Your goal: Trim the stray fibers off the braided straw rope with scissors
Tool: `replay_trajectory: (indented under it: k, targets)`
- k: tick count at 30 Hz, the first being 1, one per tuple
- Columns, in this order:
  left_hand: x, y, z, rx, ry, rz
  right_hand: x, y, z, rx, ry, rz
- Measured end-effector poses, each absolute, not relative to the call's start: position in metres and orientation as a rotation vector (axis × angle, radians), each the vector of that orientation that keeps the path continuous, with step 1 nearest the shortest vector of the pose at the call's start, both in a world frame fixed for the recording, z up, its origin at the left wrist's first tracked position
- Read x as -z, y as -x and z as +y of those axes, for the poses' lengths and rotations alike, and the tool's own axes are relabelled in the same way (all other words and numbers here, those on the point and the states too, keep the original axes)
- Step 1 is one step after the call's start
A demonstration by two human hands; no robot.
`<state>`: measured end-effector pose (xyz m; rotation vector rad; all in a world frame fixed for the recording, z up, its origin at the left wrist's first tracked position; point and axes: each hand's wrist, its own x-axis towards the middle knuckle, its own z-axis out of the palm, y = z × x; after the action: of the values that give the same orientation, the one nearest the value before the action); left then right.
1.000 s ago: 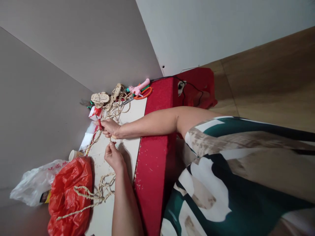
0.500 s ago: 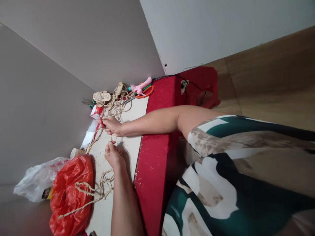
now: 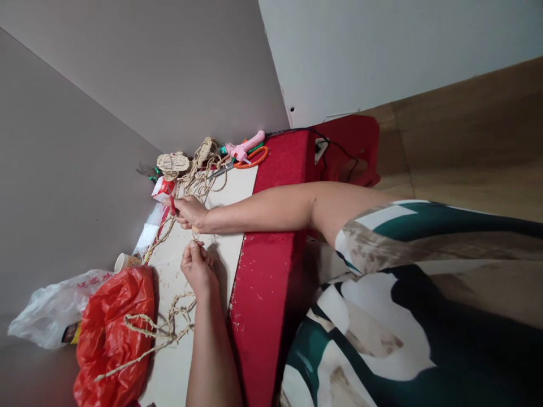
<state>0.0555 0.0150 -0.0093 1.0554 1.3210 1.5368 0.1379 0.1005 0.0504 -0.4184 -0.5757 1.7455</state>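
Note:
My right hand (image 3: 190, 213) is closed around a small red-handled tool (image 3: 172, 205), apparently scissors, whose working end is hidden. Just below it in the picture, my left hand (image 3: 197, 261) pinches a thin straw rope (image 3: 194, 237), and a short bit shows between the two hands. A knotted length of braided straw rope (image 3: 172, 325) trails beside my left forearm and over a red plastic bag (image 3: 114, 333). Past my right hand lies a heap of straw cord (image 3: 199, 181) with a small woven straw sandal (image 3: 173, 163).
A pink glue gun (image 3: 246, 148) and orange-handled scissors (image 3: 252, 158) lie near the table's end. Along the wall are a red-and-white box (image 3: 163, 189), a paper cup (image 3: 123, 262) and a clear plastic bag (image 3: 51, 314). Straw scraps dot the red cloth (image 3: 263, 271); a red stool (image 3: 360, 147) stands beyond.
The view has shifted slightly. Both hands keep nearly the same grip and stay close together, with the fingers of my left hand turned a little.

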Motion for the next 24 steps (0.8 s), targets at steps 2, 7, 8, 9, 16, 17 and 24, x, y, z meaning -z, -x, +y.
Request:
replay_trajectory:
  k: [2,7,8,9,16,17,24]
  targets:
    - [0.008,-0.059,0.011,-1.517,-1.079,1.304,-0.051,-0.137,0.105,-1.72,0.403,-0.589]
    - [0.005,-0.054,0.008,-1.518,-1.086,1.344,-0.052,-0.133,0.107,-1.682,0.367,-0.615]
    - [0.005,-0.053,0.008,-1.534,-1.083,1.362,-0.051,-0.133,0.107,-1.679,0.368,-0.615]
    - [0.006,-0.052,0.008,-1.551,-1.082,1.381,-0.051,-0.132,0.107,-1.677,0.37,-0.616]
    - [0.014,-0.049,0.008,-1.612,-1.14,1.51,-0.05,-0.13,0.11,-1.698,0.377,-0.655]
    - [0.015,-0.048,0.008,-1.616,-1.152,1.524,-0.049,-0.129,0.11,-1.7,0.381,-0.667]
    - [0.021,-0.046,0.007,-1.575,-1.193,1.529,-0.041,-0.126,0.113,-1.698,0.459,-0.757]
